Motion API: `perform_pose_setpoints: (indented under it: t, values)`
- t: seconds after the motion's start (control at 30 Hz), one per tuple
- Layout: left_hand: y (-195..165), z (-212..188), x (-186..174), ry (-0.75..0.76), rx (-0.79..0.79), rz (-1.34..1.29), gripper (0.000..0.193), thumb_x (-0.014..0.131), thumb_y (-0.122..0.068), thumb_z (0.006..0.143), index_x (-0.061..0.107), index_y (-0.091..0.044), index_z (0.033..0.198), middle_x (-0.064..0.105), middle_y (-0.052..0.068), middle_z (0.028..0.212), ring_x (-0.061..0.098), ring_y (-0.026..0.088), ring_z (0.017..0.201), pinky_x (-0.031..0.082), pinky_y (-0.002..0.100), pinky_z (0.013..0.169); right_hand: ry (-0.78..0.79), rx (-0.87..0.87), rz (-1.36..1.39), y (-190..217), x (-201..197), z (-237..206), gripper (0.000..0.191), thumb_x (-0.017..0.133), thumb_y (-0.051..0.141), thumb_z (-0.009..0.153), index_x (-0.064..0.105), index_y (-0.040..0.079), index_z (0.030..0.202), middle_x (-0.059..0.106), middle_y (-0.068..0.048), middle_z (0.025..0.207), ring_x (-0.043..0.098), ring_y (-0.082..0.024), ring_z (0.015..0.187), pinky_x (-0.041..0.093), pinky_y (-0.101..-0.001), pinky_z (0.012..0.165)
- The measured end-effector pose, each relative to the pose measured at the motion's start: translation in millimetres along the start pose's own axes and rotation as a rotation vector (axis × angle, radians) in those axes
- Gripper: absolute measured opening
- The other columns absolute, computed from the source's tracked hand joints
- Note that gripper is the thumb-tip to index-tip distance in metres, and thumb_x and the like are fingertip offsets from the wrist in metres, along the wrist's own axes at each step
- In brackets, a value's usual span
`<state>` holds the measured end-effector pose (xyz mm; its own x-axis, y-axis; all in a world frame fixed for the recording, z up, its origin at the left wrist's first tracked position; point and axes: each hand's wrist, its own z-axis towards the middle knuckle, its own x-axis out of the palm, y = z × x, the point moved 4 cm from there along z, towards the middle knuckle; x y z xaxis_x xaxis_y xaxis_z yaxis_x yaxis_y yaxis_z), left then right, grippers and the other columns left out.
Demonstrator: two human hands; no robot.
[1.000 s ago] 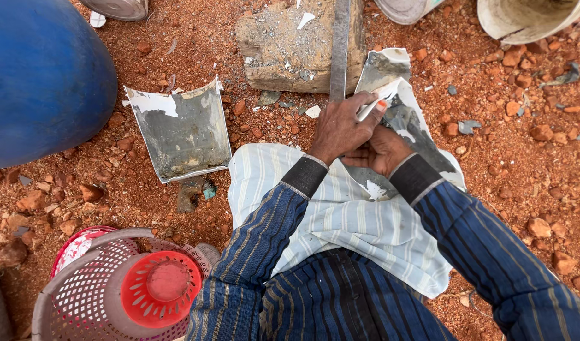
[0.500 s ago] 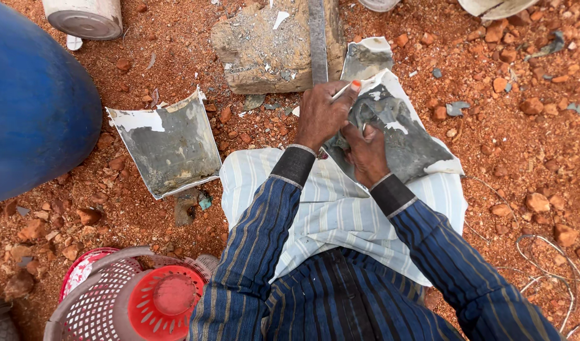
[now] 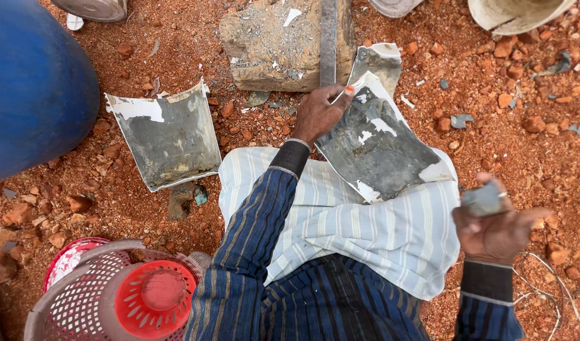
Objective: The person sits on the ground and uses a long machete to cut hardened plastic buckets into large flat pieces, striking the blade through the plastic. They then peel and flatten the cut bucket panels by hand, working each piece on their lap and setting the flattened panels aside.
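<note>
Pinching the grey shard [image 3: 381, 148], long axis up-left, left hand [image 3: 321, 113]; right hand [image 3: 495, 230] clutches a chip [image 3: 482, 199].

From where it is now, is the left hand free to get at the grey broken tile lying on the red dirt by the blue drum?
Probably yes. The left hand only steadies the grey tile piece on the lap, and nothing lies between it and the grey broken tile on open ground.

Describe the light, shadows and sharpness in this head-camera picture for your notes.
Head view: soft, even daylight with only faint shadows; the tile shard under the left hand is sharp, the right hand and its small grey chip slightly blurred; the blue drum shows no glare.
</note>
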<state>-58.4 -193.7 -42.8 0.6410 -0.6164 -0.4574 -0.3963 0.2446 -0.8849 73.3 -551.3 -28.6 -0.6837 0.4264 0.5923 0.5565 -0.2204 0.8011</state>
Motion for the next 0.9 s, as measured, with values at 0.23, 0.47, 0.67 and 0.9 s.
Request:
perform_pose_setpoints:
  t: [0.23, 0.47, 0.67, 0.9]
  values:
    - [-32, -23, -12, -0.043, 0.075, 0.064, 0.048, 0.061, -0.055, 0.093, 0.077, -0.017, 0.118, 0.079, 0.012, 0.109, 0.076, 0.032, 0.097, 0.057, 0.044, 0.086, -0.208, 0.109, -0.336, -30, 46, 88, 0.053, 0.059, 0.045, 0.105, 0.061, -0.003, 0.127, 0.070, -0.019, 0.118, 0.071, -0.023, 0.095, 0.060, -0.0355, 0.078]
    - [-51, -53, -8, -0.232, 0.311, 0.184, 0.045, 0.063, -0.051, 0.096, 0.075, -0.015, 0.122, 0.073, 0.021, 0.116, 0.075, 0.037, 0.098, 0.060, 0.046, 0.082, -0.452, 0.350, -0.501, -65, 82, 181, 0.052, 0.064, 0.052, 0.099, 0.069, 0.000, 0.095, 0.070, -0.010, 0.072, 0.063, -0.014, 0.052, 0.047, -0.0282, 0.045]
    - [-60, -51, -11, -0.172, 0.277, 0.082, 0.039, 0.061, -0.047, 0.097, 0.078, -0.017, 0.113, 0.078, 0.014, 0.104, 0.075, 0.038, 0.091, 0.059, 0.048, 0.078, -0.501, -0.125, -0.535, -90, 81, 175, 0.030, 0.065, 0.029, 0.103, 0.065, 0.006, 0.084, 0.066, -0.001, 0.067, 0.054, -0.008, 0.051, 0.037, -0.0282, 0.042]
    - [-60, -27, -10, -0.127, 0.066, 0.054, 0.031, 0.064, -0.041, 0.094, 0.080, -0.017, 0.106, 0.077, 0.016, 0.085, 0.075, 0.039, 0.080, 0.057, 0.049, 0.072, -0.370, -0.470, -1.128, -72, 65, 161, 0.045, 0.061, 0.027, 0.111, 0.066, 0.004, 0.073, 0.061, -0.005, 0.059, 0.058, -0.015, 0.052, 0.043, -0.0345, 0.051]
